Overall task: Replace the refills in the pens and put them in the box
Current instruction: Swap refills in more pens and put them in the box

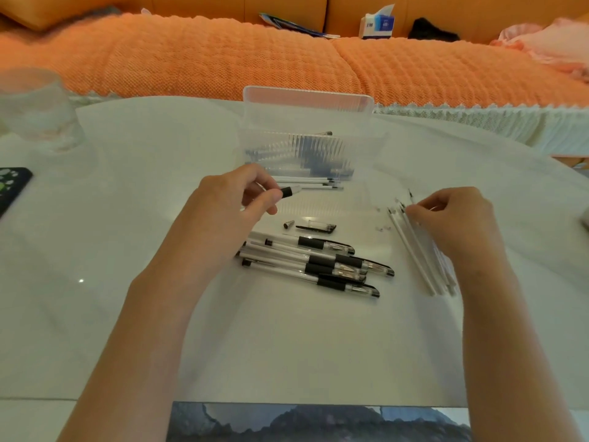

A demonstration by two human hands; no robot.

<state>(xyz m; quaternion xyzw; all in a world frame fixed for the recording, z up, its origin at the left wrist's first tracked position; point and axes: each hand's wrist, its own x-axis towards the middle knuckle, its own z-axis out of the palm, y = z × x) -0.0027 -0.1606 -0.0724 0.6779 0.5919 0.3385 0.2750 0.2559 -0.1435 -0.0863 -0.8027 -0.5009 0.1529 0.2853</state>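
Left hand (232, 199) hovers above the table (143, 234), thumb and curled fingers clamped on a clear pen barrel (288, 192) with a black grip, its open end pointing right. The right hand (452, 218) rests at the right, its fingertips pinched together on the far ends of a bundle of white refills (414, 253); which one of them it grips cannot be told.

Beyond the table runs a sofa under an orange blanket (207, 55), with a tissue box (377, 25) on the ledge behind it. At the far middle of the table stands the clear ribbed plastic box (306, 122), its lid up; dark pens show blurred through its front wall. A clear glass jar (35, 106) stands at the far left, and a dark phone (12, 186) lies near the left edge.

Between the forearms lies a pile of capped pens (312, 263), tips to the right, touching one another. Just in front of the box lie a few thin loose refills (306, 183), side by side. Between them and the pile rest a clear pen cap (318, 227) with a black clip and, just left of it, a small metal tip cone (288, 224), the two apart from each other.
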